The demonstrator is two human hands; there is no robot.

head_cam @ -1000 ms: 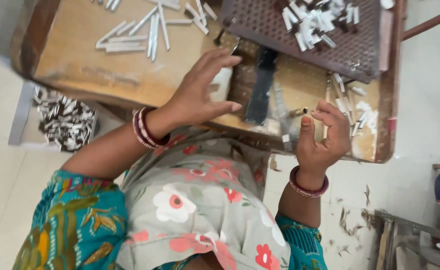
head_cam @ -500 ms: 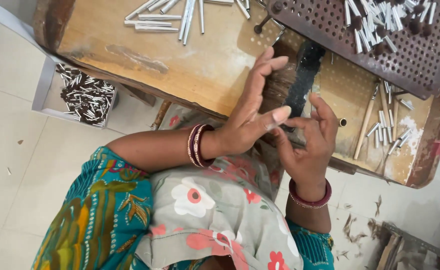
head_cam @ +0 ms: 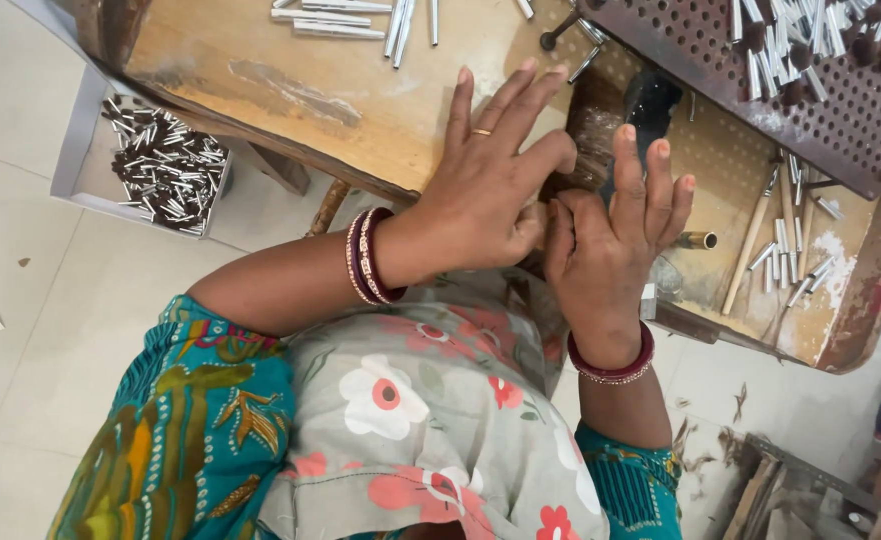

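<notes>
Grip first: both hands were pressed together at the middle of the frame, fingers mostly straight and fanned out rather than curled. The left hand (head_cam: 486,185) lay flat, palm down, with a ring on one finger, and its thumb side touched the right hand (head_cam: 611,235). The right one stood with fingers up. Something small could have been pinched between the two palms, but honestly I couldn't tell, the spot was hidden by the hands themselves.

Both hands sat over the near edge of the wooden worktop (head_cam: 291,90), right in front of a dark brush-like block (head_cam: 601,130) with a black piece beside it. Just right of the right hand lay a short brass tube (head_cam: 699,240), close but not touching.

Other stuff around:
- loose metal pins (head_cam: 361,20) at the top centre of the worktop
- a brown perforated tray (head_cam: 861,110) at upper right, with more pins piled on it
- a few pins and a wooden stick (head_cam: 746,255) under that tray at right
- a white box (head_cam: 81,130) full of pins on the floor, upper left

Bangles on both wrists, floral cloth at the bottom.
</notes>
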